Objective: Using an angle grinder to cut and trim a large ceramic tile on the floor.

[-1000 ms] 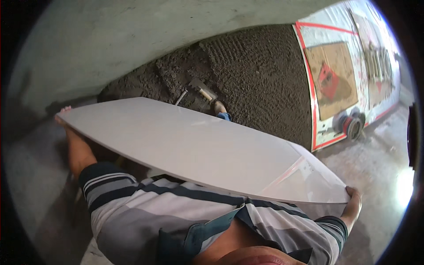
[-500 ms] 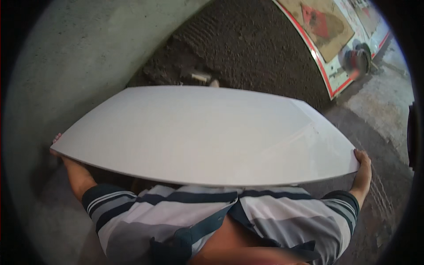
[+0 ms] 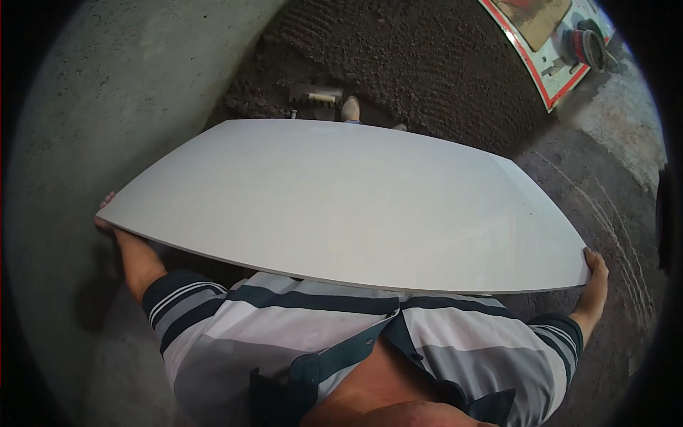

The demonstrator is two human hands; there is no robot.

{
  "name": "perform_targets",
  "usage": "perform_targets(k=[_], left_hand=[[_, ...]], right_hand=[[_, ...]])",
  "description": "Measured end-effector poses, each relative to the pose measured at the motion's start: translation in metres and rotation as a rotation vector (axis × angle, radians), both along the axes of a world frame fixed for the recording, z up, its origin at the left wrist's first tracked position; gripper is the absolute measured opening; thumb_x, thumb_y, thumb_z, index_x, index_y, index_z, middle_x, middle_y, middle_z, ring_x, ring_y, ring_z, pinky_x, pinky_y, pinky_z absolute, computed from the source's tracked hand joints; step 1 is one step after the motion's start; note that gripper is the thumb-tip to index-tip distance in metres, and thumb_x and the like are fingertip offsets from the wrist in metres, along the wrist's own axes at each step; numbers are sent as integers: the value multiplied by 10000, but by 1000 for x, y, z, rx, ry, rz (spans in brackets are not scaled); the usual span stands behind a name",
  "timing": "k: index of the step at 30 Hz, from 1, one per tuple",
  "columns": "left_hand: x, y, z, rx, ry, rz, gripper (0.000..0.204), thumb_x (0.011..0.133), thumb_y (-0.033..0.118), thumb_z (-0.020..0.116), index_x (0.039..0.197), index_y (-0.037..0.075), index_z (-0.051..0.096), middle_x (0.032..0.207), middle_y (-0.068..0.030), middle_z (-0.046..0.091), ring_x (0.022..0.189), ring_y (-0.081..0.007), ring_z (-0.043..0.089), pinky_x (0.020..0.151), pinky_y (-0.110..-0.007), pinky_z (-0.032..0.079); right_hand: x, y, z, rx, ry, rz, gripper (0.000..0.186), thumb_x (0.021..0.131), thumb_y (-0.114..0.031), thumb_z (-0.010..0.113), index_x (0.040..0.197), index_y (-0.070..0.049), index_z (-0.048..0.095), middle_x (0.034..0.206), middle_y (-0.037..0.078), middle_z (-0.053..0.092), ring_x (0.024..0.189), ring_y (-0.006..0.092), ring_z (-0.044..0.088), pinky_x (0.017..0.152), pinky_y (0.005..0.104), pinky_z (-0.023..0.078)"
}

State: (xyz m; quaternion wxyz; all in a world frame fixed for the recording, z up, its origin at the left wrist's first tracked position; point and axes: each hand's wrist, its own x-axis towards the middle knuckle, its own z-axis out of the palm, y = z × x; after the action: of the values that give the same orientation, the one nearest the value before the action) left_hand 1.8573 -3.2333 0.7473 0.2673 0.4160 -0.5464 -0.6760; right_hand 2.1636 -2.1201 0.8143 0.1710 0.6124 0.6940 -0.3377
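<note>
A large, glossy white tile (image 3: 341,206) spans the middle of the view, held out in front of my striped shirt. My left hand (image 3: 105,210) grips its left end, with fingertips showing over the edge and the rest partly hidden beneath. At the right end my right hand (image 3: 596,263) is closed on the edge, its thumb side on top. The near edge of the tile runs close along my chest. Beyond the far edge, dark combed mortar (image 3: 398,57) covers the floor.
A bare grey wall (image 3: 142,78) rises on the left. A trowel with a pale handle (image 3: 322,97) lies on the mortar beside my shoe (image 3: 351,109). At the upper right, a white board with a red border (image 3: 548,89) carries a round container (image 3: 589,50). Scratched concrete (image 3: 619,228) lies right.
The tile has shifted slightly up and right in view, still in both hands. The trowel and bordered board appear higher in the picture, and more of my shoe shows.
</note>
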Motion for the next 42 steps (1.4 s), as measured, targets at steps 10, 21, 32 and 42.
perform_targets(k=[10, 21, 32, 42], left_hand=[[-25, 77, 16, -24, 12, -118, 317, 795, 280, 364, 557, 96, 464, 637, -143, 554, 713, -307, 587, 705, -447, 501], [-38, 181, 45, -53, 27, -64, 272, 792, 239, 311, 594, 90, 425, 698, -159, 570, 749, -318, 568, 771, -513, 466], [-64, 162, 46, -45, 0, -115, 258, 769, 227, 333, 596, 82, 458, 739, -168, 596, 748, -328, 586, 819, -528, 464], [-71, 173, 43, -61, 69, -108, 355, 828, 315, 311, 583, 96, 444, 689, -155, 571, 719, -329, 578, 743, -512, 465]], right_hand=[[33, -11, 30, -130, 164, -314, 509, 880, -311, 514, 1257, 30, 544, 1354, 185, 483, 1284, 329, 410, 1090, 404, 269], [-13, -74, 26, 296, -151, -217, 630, 763, -429, 589, 1259, -42, 567, 1310, 164, 523, 1307, 300, 367, 1118, 482, 107], [-26, -70, 23, 252, -152, -144, 545, 802, -370, 575, 1243, -50, 584, 1293, 139, 543, 1280, 277, 413, 1120, 443, 135], [-28, -55, 16, 211, -72, -191, 525, 810, -357, 566, 1242, -60, 588, 1286, 152, 548, 1259, 283, 442, 1105, 433, 189]])
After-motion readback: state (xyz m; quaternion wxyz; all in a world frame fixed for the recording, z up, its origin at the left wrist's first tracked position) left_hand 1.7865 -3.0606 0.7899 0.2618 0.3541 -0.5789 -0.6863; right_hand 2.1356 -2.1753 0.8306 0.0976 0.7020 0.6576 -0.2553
